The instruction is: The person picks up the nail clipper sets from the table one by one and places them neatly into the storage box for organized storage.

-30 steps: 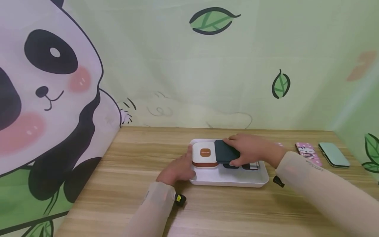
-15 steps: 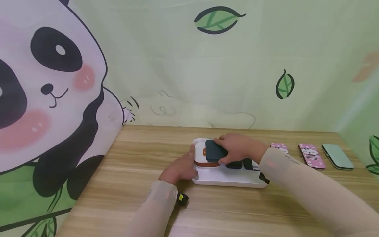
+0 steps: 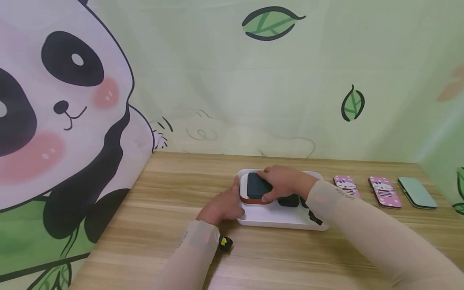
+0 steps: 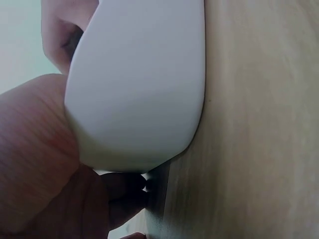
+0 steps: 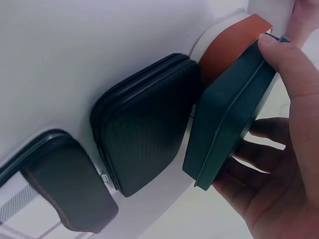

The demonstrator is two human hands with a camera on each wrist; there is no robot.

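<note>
A white tray (image 3: 280, 224) stands on the wooden table. My left hand (image 3: 220, 205) grips its left end; in the left wrist view the white outer wall (image 4: 139, 84) hides part of that hand. With thumb and fingers, my right hand (image 3: 284, 180) holds a dark teal box-like case (image 3: 258, 185) over a white case with a brown side (image 3: 255, 201) in the tray's left part. The right wrist view has the teal case (image 5: 224, 119) tilted, close against the brown side (image 5: 232, 47). Beside them in the tray is a black case (image 5: 149, 124) with rounded corners.
Farther right in the tray lies a dark case with a plaid part (image 5: 70, 184). Two pink patterned flat cases (image 3: 346, 186) and a mint-green one (image 3: 417, 192) lie on the table right of the tray. A panda-printed cloth (image 3: 217, 80) hangs behind.
My right hand has moved left with the teal case, from the white case's right side to over it. The left hand stays on the tray's left end.
</note>
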